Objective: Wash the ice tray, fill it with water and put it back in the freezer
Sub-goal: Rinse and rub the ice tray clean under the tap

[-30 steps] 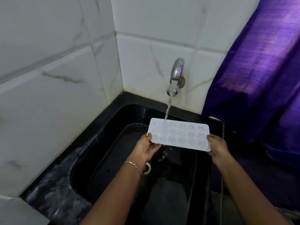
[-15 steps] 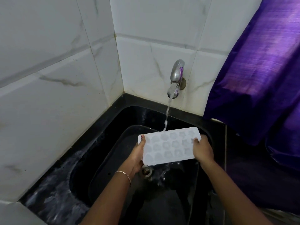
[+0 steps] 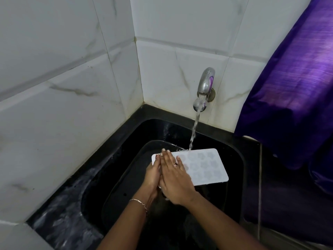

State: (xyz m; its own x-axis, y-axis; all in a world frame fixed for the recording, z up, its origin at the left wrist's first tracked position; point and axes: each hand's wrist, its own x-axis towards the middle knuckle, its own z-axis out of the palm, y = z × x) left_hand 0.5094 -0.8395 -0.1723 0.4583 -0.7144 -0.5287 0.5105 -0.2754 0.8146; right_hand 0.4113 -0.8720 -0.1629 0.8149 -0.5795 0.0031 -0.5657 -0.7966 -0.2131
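Ice tray [image 3: 207, 166]: left hand [image 3: 153, 175] grips its 9 o'clock end; right hand [image 3: 173, 177], off the 3 o'clock end, now lies there flat, fingers straight. Black sink [image 3: 234, 141]; purple cloth [image 3: 288, 87] at 3 o'clock.

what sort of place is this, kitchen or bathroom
Most likely a home kitchen corner, though a wash area is possible: a black sink in a dark counter, a wall tap running, white marble-look tiles, and an ice tray being rinsed under it.
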